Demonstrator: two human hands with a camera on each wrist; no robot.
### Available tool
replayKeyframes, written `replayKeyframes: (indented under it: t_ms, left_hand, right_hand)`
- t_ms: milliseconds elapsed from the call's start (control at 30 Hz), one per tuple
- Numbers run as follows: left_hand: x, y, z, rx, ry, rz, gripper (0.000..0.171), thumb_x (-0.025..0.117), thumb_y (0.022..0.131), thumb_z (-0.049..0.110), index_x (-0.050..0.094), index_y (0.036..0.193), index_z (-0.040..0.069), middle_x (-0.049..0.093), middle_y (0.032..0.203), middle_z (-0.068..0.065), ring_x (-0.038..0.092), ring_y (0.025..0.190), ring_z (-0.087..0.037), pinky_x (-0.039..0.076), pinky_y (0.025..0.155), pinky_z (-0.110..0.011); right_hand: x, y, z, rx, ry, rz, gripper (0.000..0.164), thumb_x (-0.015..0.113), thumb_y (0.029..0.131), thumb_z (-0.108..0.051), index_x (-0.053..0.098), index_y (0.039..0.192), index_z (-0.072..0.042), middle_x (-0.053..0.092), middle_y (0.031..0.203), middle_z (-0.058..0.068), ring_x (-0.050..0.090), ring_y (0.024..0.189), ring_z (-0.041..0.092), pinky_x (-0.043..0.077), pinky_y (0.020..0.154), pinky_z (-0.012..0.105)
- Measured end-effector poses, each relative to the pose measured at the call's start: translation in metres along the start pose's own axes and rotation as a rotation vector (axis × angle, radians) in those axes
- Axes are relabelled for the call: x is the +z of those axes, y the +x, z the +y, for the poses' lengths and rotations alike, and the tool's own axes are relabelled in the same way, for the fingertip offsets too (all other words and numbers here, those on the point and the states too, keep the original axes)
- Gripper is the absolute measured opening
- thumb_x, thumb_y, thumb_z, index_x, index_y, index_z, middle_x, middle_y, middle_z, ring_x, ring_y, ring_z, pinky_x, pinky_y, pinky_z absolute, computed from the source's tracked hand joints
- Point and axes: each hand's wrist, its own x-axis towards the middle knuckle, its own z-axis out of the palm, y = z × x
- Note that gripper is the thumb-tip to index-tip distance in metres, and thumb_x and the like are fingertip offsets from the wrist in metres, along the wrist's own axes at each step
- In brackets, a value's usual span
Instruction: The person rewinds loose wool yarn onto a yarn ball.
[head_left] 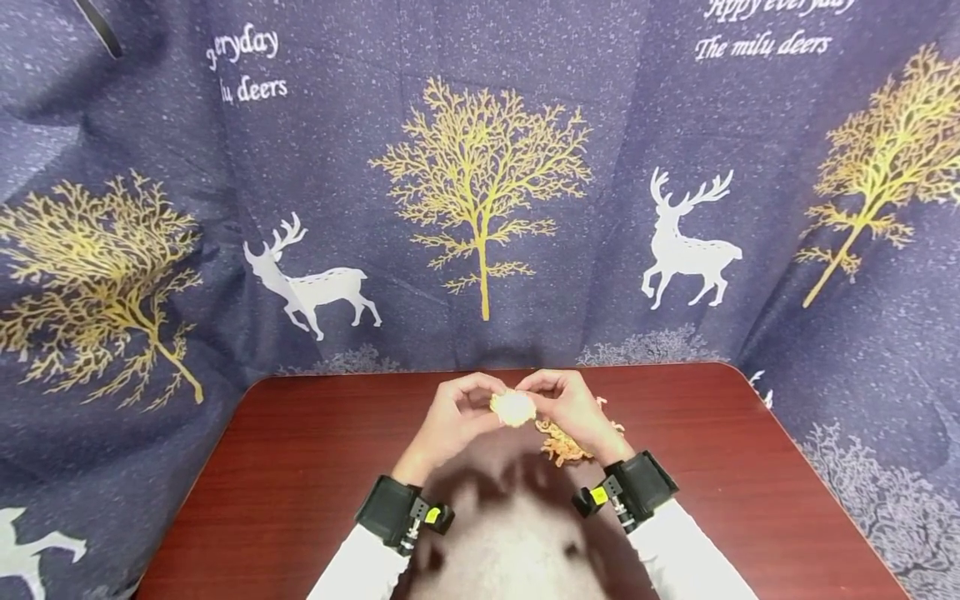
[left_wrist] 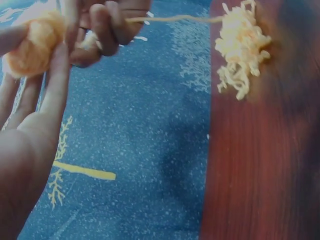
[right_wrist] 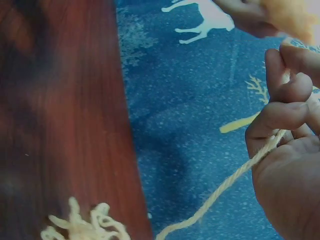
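A small ball of pale yellow yarn (head_left: 513, 407) is held up over the far part of the table. My left hand (head_left: 458, 417) grips it between thumb and fingers, as the ball (left_wrist: 37, 45) in the left wrist view also shows. Beside it, my right hand (head_left: 567, 406) pinches the yarn strand, its fingers curled close to the ball. From that hand the strand (right_wrist: 220, 192) runs down through the curled fingers. It leads to a loose, kinked heap of the same yarn (head_left: 564, 443) on the table, partly hidden behind my right hand in the head view.
The reddish-brown wooden table (head_left: 300, 467) has rounded far corners. Behind it hangs a dark blue curtain (head_left: 525, 342) printed with deer and golden trees. Black straps with small cameras (head_left: 438, 517) sit on both wrists, below them white sleeves (head_left: 360, 562).
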Motion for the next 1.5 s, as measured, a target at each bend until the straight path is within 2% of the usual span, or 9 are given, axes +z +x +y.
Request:
replayKeyframes:
  t_ms: [167,367,533,700,867,1000,1200,1333,1500]
  left_hand:
    - [0.003,0.005,0.002,-0.007,-0.045,0.171,0.034,0.072,0.078,-0.015,0.058,0.11,-0.02,0.067,0.109,-0.019,0.068,0.099,-0.015,0.059,0.085,-0.03]
    - [0.005,0.008,0.0,-0.035,0.075,0.321,0.033,0.073,0.08,-0.014,0.061,0.11,-0.013,0.067,0.108,-0.019,0.068,0.093,-0.016,0.058,0.084,-0.028]
    - [0.007,0.008,-0.005,-0.039,0.205,0.348,0.034,0.075,0.081,-0.011,0.066,0.113,-0.003,0.068,0.111,-0.018,0.068,0.098,-0.027,0.057,0.089,-0.038]
    - [0.008,0.009,-0.007,-0.069,0.152,0.369,0.028,0.075,0.083,-0.009,0.067,0.11,-0.006,0.068,0.11,-0.02,0.067,0.101,-0.031,0.055,0.093,-0.045]
    - [0.01,0.01,-0.007,-0.106,0.087,0.402,0.027,0.073,0.082,-0.012,0.064,0.108,-0.011,0.066,0.11,-0.022,0.067,0.1,-0.024,0.055,0.093,-0.037]
    - [0.011,0.01,-0.009,-0.124,0.136,0.419,0.025,0.074,0.081,-0.011,0.067,0.104,-0.008,0.067,0.11,-0.019,0.068,0.099,-0.025,0.056,0.085,-0.03]
    - [0.01,0.008,-0.014,-0.122,0.302,0.365,0.024,0.074,0.077,-0.011,0.071,0.098,0.0,0.072,0.102,-0.014,0.07,0.095,-0.029,0.059,0.077,-0.029]
    - [0.011,0.006,-0.017,-0.126,0.307,0.252,0.025,0.073,0.077,-0.013,0.07,0.099,-0.002,0.072,0.1,-0.018,0.07,0.091,-0.036,0.061,0.077,-0.034]
    - [0.011,0.001,-0.016,-0.147,0.273,0.099,0.029,0.075,0.078,-0.013,0.067,0.105,-0.006,0.069,0.102,-0.022,0.069,0.094,-0.038,0.06,0.084,-0.042]
  right_hand:
    - [0.009,-0.007,0.006,0.006,-0.033,-0.003,0.017,0.076,0.087,-0.005,0.073,0.102,0.002,0.076,0.092,0.007,0.063,0.066,0.008,0.049,0.053,0.02]
    - [0.017,-0.014,0.006,0.005,-0.1,0.001,0.016,0.078,0.088,-0.012,0.074,0.099,-0.002,0.074,0.089,0.012,0.059,0.061,0.01,0.044,0.046,0.022]
    - [0.017,-0.014,0.005,-0.013,-0.156,0.023,0.015,0.08,0.087,-0.013,0.076,0.098,-0.004,0.074,0.088,0.01,0.06,0.062,0.012,0.046,0.05,0.021]
    - [0.018,-0.015,-0.005,-0.006,-0.193,0.041,0.011,0.076,0.089,-0.005,0.075,0.099,-0.001,0.074,0.091,0.014,0.06,0.064,0.009,0.049,0.055,0.023]
    - [0.018,-0.014,0.001,-0.026,-0.23,0.042,0.011,0.077,0.088,-0.004,0.075,0.099,-0.001,0.074,0.089,0.012,0.062,0.066,0.014,0.048,0.055,0.021]
    - [0.017,-0.014,-0.003,-0.096,-0.307,0.034,0.01,0.079,0.086,-0.008,0.077,0.096,-0.007,0.072,0.082,0.003,0.059,0.062,0.015,0.047,0.053,0.022]
    - [0.012,-0.009,-0.021,-0.153,-0.383,0.007,0.008,0.08,0.086,-0.012,0.077,0.093,-0.012,0.069,0.074,-0.004,0.051,0.053,0.009,0.044,0.046,0.023]
    - [0.005,-0.002,-0.03,-0.154,-0.347,0.007,0.006,0.079,0.087,-0.009,0.077,0.093,-0.01,0.072,0.077,0.001,0.057,0.053,0.012,0.047,0.047,0.023]
    - [-0.006,0.006,-0.032,-0.089,-0.24,0.015,0.009,0.079,0.088,-0.008,0.076,0.095,-0.005,0.072,0.079,0.011,0.06,0.055,0.014,0.051,0.046,0.025]
